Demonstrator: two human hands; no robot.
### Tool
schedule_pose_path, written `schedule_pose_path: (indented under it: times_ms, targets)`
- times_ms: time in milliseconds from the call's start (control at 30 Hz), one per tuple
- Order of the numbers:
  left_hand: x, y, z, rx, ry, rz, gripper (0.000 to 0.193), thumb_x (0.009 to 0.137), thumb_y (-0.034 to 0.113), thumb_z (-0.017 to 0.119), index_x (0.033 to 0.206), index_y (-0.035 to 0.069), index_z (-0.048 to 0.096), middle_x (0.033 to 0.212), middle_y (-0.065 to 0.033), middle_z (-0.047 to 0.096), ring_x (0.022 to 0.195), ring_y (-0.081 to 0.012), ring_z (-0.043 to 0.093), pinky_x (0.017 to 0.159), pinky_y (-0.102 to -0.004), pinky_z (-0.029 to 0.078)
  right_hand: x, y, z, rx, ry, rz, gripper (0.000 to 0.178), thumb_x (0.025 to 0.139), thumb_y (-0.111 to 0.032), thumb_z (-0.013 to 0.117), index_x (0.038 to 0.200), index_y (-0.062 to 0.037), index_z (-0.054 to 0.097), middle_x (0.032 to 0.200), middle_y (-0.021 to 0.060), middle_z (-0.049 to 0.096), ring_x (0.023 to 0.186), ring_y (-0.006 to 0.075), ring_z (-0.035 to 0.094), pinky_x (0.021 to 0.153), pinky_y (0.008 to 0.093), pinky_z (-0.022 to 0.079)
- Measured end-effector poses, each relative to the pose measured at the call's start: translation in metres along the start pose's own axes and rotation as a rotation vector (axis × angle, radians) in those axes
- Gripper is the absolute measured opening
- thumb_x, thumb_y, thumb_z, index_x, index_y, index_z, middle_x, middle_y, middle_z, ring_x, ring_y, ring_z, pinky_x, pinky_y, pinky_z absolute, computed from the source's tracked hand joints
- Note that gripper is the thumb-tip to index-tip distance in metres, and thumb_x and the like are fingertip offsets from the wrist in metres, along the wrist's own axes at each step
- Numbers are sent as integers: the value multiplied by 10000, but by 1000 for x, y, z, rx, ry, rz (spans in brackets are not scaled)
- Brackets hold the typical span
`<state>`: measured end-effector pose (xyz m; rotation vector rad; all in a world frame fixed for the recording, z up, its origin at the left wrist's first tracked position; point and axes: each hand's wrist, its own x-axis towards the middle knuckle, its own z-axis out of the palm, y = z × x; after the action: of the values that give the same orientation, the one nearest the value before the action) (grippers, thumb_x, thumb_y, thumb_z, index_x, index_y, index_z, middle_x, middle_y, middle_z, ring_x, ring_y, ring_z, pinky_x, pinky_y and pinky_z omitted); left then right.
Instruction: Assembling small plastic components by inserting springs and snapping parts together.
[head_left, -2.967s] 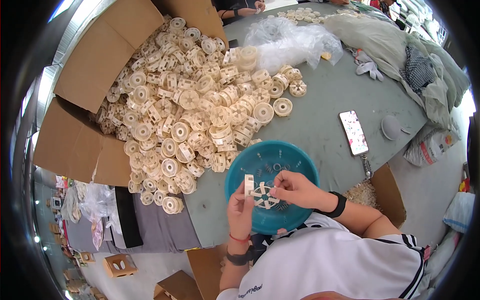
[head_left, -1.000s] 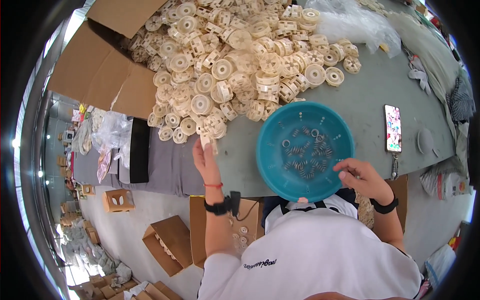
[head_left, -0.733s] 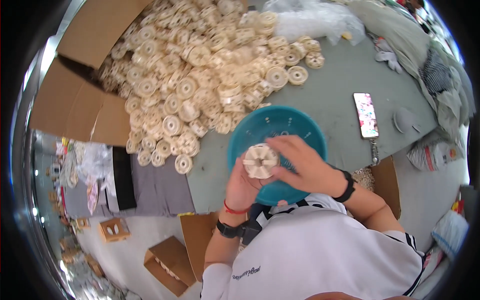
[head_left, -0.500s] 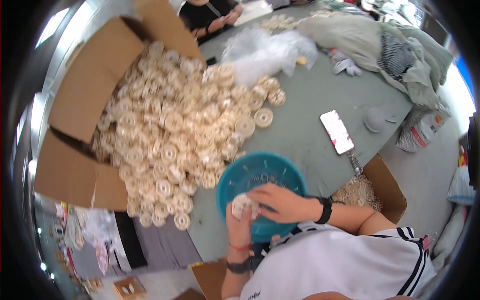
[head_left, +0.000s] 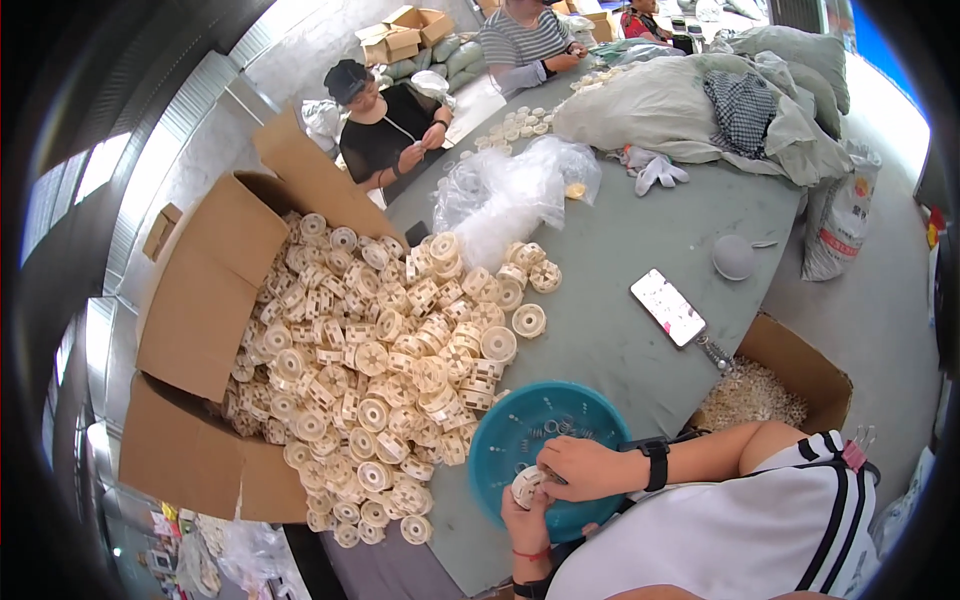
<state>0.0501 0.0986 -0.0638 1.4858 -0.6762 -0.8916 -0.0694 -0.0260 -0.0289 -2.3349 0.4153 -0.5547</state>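
Observation:
My left hand (head_left: 524,524) holds a cream-coloured round plastic part (head_left: 527,486), slotted around its side, over the near left of a teal basin (head_left: 484,437). My right hand (head_left: 590,468) comes in from the right, with its bent fingers pressed together against that part's edge. Whether something small sits between those fingertips is hidden. Inside the basin lie several small rings (head_left: 567,424), some clear or metallic. Beyond it on the left spreads a big heap of similar round plastic parts (head_left: 375,375), spilling out of a cardboard box (head_left: 205,310) lying on its side.
A phone (head_left: 668,307) with a beaded strap lies right of the basin, near a grey dome-shaped object (head_left: 733,257). Clear plastic bags (head_left: 520,195) and a white glove (head_left: 658,173) lie farther back. A carton of small pale pieces (head_left: 800,365) stands at right. Co-workers (head_left: 395,140) sit across the table.
The head view has tilted up, bringing the co-workers and far table into view. In my hands, the plastic part has turned from face-up toward its edge. Both hands stay over the basin.

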Motion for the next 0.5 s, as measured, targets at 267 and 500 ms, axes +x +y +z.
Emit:
schedule_pose_path:
  times_ms: [267, 500]
  targets:
    - [4, 16, -10, -502, -151, -81, 491, 874, 218, 582, 1238, 9, 327, 1231, -157, 456, 1096, -259, 512, 867, -398, 497, 6, 2, -6, 722, -223, 447, 384, 849, -379, 553, 884, -1, 497, 611, 79, 542, 475, 192, 524, 466, 312, 437]
    - [5, 25, -10, -837, -256, -105, 518, 885, 295, 556, 1272, 7, 369, 1343, -188, 379, 1170, -308, 468, 912, -458, 470, 14, -3, -19, 1054, -427, 658, 407, 883, -419, 505, 808, -19, 489, 581, 29, 498, 445, 109, 463, 390, 237, 353]
